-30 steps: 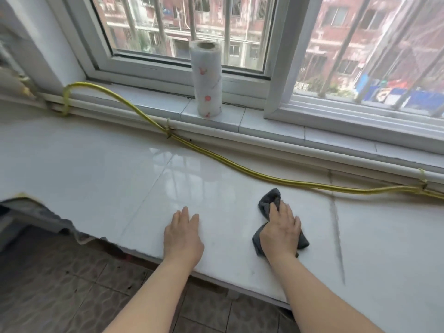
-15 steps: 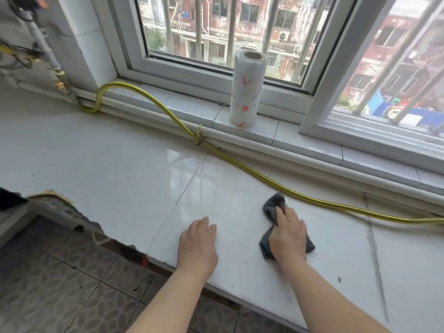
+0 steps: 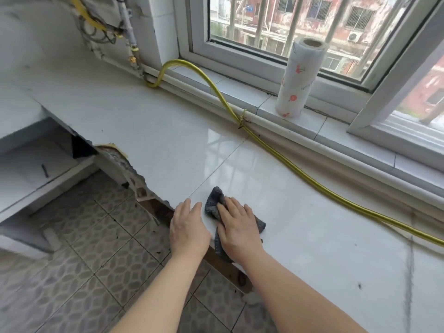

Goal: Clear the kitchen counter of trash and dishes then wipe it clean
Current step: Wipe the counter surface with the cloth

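Merely crumpled grey cloth (image 3: 213, 203), glossy counter (image 3: 312, 224).

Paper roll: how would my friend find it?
Find the big window. On its white sill stands an upright paper roll. It is white with little red flowers, unlike the yellow hose lying below it.
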A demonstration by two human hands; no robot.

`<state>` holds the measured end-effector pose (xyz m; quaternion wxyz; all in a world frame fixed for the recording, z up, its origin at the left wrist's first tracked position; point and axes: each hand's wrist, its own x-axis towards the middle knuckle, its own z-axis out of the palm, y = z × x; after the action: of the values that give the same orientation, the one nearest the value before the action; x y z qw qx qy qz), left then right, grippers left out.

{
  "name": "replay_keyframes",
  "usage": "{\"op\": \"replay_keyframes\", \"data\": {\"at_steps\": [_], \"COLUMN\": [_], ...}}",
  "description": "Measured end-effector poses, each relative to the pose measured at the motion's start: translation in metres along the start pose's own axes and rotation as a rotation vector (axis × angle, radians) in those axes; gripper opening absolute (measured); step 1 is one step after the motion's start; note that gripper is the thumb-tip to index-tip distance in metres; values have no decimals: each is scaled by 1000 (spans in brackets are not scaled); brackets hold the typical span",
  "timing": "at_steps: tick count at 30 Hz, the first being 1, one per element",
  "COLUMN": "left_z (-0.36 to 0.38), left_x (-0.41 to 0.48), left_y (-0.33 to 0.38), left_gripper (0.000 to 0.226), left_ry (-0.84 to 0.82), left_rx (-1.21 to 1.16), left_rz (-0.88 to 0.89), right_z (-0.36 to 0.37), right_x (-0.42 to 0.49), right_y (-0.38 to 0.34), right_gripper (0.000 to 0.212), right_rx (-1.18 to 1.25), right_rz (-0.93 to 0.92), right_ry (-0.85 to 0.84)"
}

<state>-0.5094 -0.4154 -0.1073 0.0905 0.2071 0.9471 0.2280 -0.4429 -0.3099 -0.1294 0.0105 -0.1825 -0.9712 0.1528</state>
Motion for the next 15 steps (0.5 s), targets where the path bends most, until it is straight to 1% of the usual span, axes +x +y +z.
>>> {"op": "replay_keyframes", "data": {"at_steps": [1, 3, 7, 15], "left_z": [3, 12, 35, 69], "left_x": [-12, -36, -90, -181], "left_y": [4, 12, 44, 104], "left_gripper": [48, 49, 50, 50], "left_ry": [-3, -5, 3, -18], "left_rx": [-20, -46, -90, -121], "left_rz": [-20, -39, -66, -25], "right_z": [1, 3, -2, -20], "right_x": [-13, -40, -102, -221], "right_y": [5, 16, 51, 131], "right_gripper": [54, 50, 53, 56], "right_rx": [-19, -46, -123, -179], "right_rz": [-14, -30, -70, -39], "right_ry": [14, 44, 55, 31]}}
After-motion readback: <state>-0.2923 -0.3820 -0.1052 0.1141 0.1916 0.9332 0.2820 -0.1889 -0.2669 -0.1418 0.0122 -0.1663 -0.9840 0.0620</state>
